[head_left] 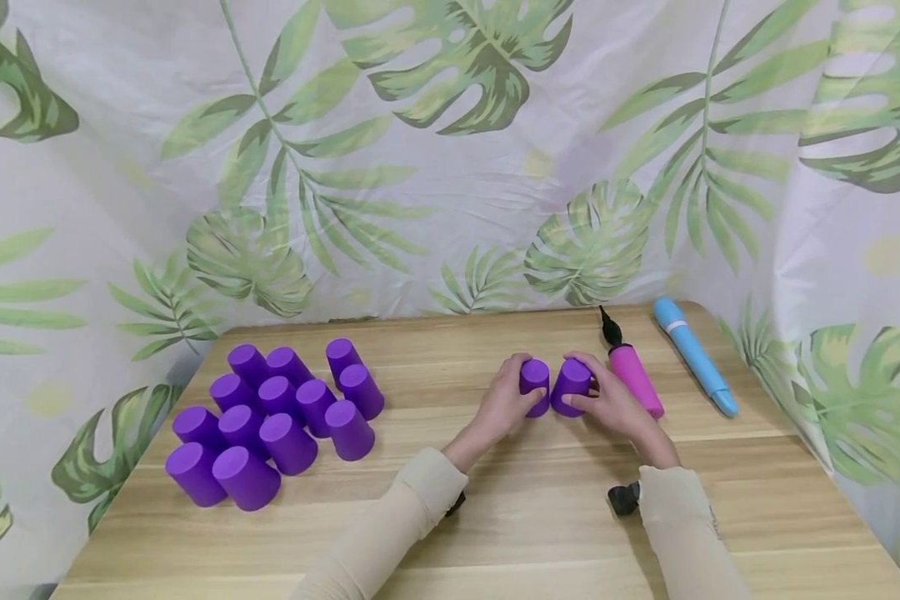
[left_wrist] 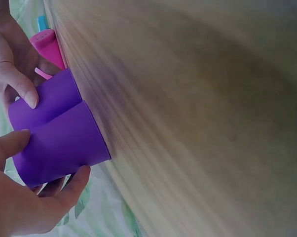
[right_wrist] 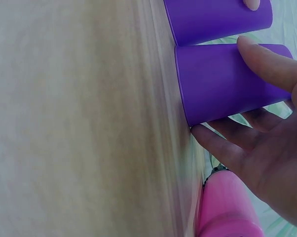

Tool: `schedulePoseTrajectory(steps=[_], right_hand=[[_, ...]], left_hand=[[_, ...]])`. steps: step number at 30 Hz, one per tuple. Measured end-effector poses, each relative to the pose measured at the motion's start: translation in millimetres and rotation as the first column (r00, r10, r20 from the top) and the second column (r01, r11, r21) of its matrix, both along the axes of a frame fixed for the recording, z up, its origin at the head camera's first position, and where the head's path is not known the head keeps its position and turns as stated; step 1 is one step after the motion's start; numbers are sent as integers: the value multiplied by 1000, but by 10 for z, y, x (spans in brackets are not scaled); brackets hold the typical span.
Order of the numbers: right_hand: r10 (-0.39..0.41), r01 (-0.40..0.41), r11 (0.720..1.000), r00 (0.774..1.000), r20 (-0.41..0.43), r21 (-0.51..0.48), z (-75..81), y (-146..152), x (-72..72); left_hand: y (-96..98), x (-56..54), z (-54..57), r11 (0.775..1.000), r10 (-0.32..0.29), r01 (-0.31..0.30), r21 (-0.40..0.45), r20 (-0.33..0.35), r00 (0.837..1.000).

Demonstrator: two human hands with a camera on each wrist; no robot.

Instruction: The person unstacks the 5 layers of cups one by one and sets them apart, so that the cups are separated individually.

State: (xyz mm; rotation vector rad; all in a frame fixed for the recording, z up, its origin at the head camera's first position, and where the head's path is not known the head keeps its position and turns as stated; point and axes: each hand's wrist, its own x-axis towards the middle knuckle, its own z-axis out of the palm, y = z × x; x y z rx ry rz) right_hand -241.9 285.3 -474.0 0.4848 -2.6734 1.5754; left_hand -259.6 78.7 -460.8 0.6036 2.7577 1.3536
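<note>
Two purple cups stand upside down side by side on the table, right of its middle. My left hand (head_left: 504,402) holds the left purple cup (head_left: 535,388), thumb on the near side and fingers around its outer side. Around the right purple cup (head_left: 572,387) my right hand (head_left: 613,400) has its thumb and fingers. In the right wrist view, the rims of the right cup (right_wrist: 232,79) and the left cup (right_wrist: 217,19) meet or nearly meet at the table. Both cups rest rim down.
Several more upside-down purple cups (head_left: 288,443) stand grouped on the table's left side. A pink hand pump (head_left: 634,379) with a black nozzle lies just right of my right hand. Beyond it lies a blue pump (head_left: 696,357). A leaf-patterned cloth (head_left: 435,208) hangs behind the wooden table (head_left: 450,342).
</note>
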Motion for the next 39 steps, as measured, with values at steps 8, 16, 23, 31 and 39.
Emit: schedulePoseTrajectory(steps=[8, 16, 23, 31, 39], right_hand=[[11, -11, 1000, 1000, -5, -22, -13, -26, 1], [24, -24, 1000, 1000, 2, -10, 43, 17, -27], [32, -32, 999, 999, 11, -7, 46, -5, 2], [25, -25, 1000, 999, 21, -7, 72, 5, 2], [21, -22, 1000, 999, 37, 12, 52, -17, 25]], left_hand=[[-302, 221, 97, 999, 14, -17, -37, -93, 996], [-820, 593, 308, 994, 44, -71, -81, -295, 954], [-1481, 1020, 385, 971, 229, -239, -5, -258, 939], [-2232, 1394, 403, 911, 410, -405, 75, -264, 873], [-2651, 1443, 333, 844, 529, -533, 50, -239, 814]])
